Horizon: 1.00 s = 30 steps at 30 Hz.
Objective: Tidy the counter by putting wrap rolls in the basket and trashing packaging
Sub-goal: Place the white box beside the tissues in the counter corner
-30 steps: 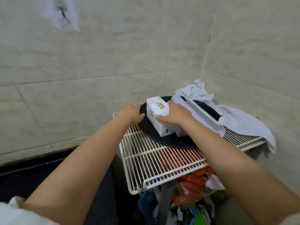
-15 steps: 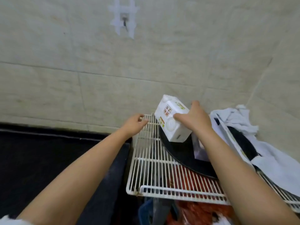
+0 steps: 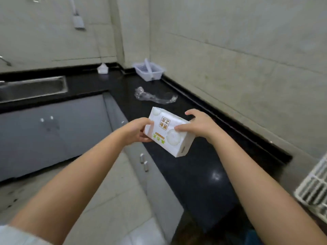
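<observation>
A white cardboard box [image 3: 168, 133] with green and red print is held in front of me above the black counter [image 3: 200, 167]. My left hand [image 3: 138, 131] grips its left end and my right hand [image 3: 196, 125] holds its right side from above. Farther along the counter lies a crumpled piece of clear plastic packaging [image 3: 154, 96]. A clear plastic basket [image 3: 149, 70] with a handle stands at the far end against the wall.
A steel sink [image 3: 33, 87] is set in the counter at the left. A small white object [image 3: 102, 69] sits near the back corner. Grey cabinet doors [image 3: 53, 128] run below the counter. A white wire rack's corner [image 3: 313, 188] shows at the right edge.
The box came off the wire rack with my right hand, and my view swung left to the counter. My left hand left the rack and now holds the box too.
</observation>
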{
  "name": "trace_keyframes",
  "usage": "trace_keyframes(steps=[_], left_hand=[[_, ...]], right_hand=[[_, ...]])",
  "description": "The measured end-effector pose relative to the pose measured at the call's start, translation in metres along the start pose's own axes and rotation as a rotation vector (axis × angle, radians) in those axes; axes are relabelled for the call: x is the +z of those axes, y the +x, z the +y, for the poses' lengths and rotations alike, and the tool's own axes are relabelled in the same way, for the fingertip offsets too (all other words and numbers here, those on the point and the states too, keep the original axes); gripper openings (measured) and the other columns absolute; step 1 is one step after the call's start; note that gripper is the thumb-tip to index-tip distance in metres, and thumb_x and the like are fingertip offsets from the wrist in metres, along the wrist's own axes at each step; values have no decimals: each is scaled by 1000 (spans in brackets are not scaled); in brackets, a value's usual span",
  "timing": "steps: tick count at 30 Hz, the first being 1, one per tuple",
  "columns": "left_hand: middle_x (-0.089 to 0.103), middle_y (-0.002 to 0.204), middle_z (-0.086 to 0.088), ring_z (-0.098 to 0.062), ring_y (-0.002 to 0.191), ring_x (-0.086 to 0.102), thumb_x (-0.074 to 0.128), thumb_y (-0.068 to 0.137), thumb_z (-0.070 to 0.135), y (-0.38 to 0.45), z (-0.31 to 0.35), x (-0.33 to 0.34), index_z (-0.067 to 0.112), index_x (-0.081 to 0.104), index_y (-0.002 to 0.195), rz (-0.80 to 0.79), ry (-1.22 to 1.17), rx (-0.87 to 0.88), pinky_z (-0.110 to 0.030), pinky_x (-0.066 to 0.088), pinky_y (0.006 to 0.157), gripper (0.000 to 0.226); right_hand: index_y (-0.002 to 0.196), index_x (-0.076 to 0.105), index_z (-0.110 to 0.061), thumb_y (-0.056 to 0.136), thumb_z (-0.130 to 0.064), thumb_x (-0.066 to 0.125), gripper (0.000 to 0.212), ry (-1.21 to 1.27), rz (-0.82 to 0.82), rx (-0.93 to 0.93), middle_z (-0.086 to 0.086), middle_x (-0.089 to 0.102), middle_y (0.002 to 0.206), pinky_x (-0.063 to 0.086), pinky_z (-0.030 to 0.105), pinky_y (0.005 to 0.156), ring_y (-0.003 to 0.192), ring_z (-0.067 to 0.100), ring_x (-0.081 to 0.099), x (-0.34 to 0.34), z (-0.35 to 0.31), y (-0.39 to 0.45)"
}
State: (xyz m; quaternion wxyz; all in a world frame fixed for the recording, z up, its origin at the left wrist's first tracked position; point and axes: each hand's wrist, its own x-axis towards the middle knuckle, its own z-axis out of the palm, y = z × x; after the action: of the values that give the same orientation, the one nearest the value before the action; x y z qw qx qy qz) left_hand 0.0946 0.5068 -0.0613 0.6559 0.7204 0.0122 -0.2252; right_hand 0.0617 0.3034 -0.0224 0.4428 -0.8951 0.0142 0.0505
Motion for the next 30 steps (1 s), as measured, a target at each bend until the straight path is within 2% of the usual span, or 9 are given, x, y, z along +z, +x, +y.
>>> trace_keyframes(steps=[3, 6, 8, 10, 13, 16, 21, 27, 30], left_hand=[[60, 82, 1, -12, 67, 56, 43, 92, 21, -25, -22, -96, 23, 55, 86, 113, 36, -32, -19, 45, 54, 14], [60, 76, 2, -11, 57, 53, 48, 89, 26, -42, -38, -189, 23, 55, 85, 196, 5, -90, -21, 33, 54, 8], [63, 72, 2, -9, 47, 58, 53, 85, 30, -49, -47, -243, 23, 55, 84, 214, -16, -137, -17, 37, 47, 7], [66, 70, 1, -8, 42, 59, 49, 89, 30, -53, -54, -292, 23, 55, 84, 249, -70, -159, -14, 42, 40, 10], [63, 71, 2, -6, 37, 54, 47, 92, 28, -52, -56, -353, 23, 53, 84, 325, -142, -143, -12, 43, 37, 11], [60, 68, 5, -5, 40, 47, 48, 91, 31, -39, -48, -399, 26, 53, 81, 347, -72, -135, -12, 41, 38, 13], [56, 70, 3, -10, 50, 42, 51, 91, 34, 10, -38, -470, 21, 55, 81, 283, 68, -147, -13, 40, 43, 17], [56, 83, 0, -10, 63, 49, 51, 91, 32, 99, -20, -564, 15, 55, 99, 194, 217, -136, -12, 48, 51, 19], [59, 94, 1, -9, 75, 54, 53, 90, 30, 149, 4, -618, 16, 55, 108, 208, 324, -105, -14, 49, 60, 23]], right_hand=[[127, 45, -18, 63, -33, 78, 74, -32, -239, -98, 0, 50, 105, 50, 30, 75, 96, 18, 54, 78, -46, 41], [120, 50, -21, 65, -31, 77, 62, -27, -391, -197, -8, 53, 92, 46, 22, 62, 87, 13, 56, 154, -92, 78], [116, 51, -24, 68, -31, 75, 54, -55, -450, -268, -8, 54, 99, 44, 22, 67, 90, 12, 54, 198, -120, 103], [127, 46, -21, 70, -31, 74, 64, -87, -483, -319, -5, 50, 109, 41, 25, 79, 99, 12, 51, 236, -149, 125], [132, 41, -20, 71, -31, 74, 70, -86, -484, -355, -5, 48, 111, 38, 26, 83, 101, 13, 49, 280, -191, 157], [127, 47, -20, 70, -30, 74, 63, -112, -503, -348, -5, 51, 113, 41, 30, 88, 103, 14, 49, 307, -219, 191], [103, 58, -24, 74, -20, 71, 33, -194, -674, -326, 13, 63, 116, 50, 41, 92, 107, 28, 60, 341, -253, 262], [104, 59, -23, 71, -15, 73, 36, -248, -675, -404, -6, 60, 93, 50, 36, 87, 89, 16, 58, 379, -296, 380], [110, 58, -21, 69, -15, 75, 45, -250, -647, -418, -2, 60, 96, 51, 35, 83, 85, 14, 56, 398, -324, 446]])
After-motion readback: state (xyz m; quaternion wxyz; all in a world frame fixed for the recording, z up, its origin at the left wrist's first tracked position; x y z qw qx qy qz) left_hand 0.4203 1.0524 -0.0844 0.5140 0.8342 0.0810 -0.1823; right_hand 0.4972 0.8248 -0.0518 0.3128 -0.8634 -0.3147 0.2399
